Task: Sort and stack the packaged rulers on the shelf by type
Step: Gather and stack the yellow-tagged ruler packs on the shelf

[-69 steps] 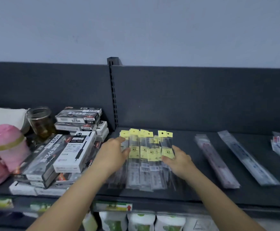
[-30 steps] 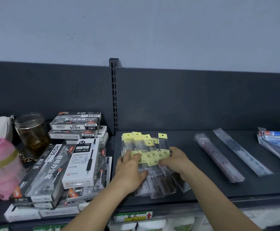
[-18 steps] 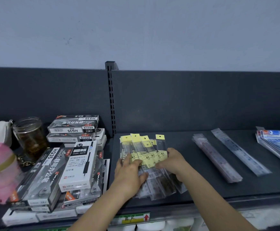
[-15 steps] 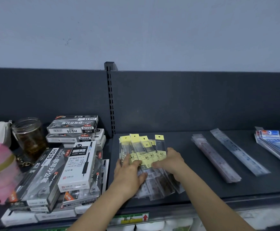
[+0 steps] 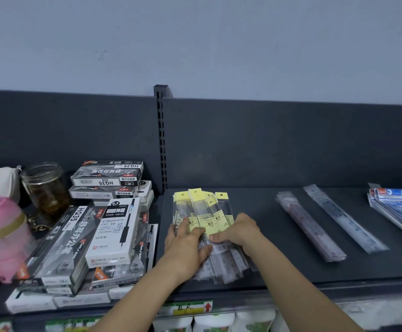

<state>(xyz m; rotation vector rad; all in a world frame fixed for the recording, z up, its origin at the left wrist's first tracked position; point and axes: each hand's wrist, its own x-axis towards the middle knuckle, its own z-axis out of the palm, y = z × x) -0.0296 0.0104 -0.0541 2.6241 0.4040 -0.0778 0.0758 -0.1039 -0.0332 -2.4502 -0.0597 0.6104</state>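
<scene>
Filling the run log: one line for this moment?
left hand: presses yellow-tagged ruler packs | right hand: on same packs

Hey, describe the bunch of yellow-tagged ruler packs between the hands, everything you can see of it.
The yellow-tagged ruler packs are several slim clear plastic sleeves with yellow hang tabs, each punched with a hole, and yellow printed labels midway. They lie flat on the dark shelf, fanned and overlapping, tabs toward the back panel. The left hand presses flat on their left side; the right hand curls its fingers over their right side.
</scene>
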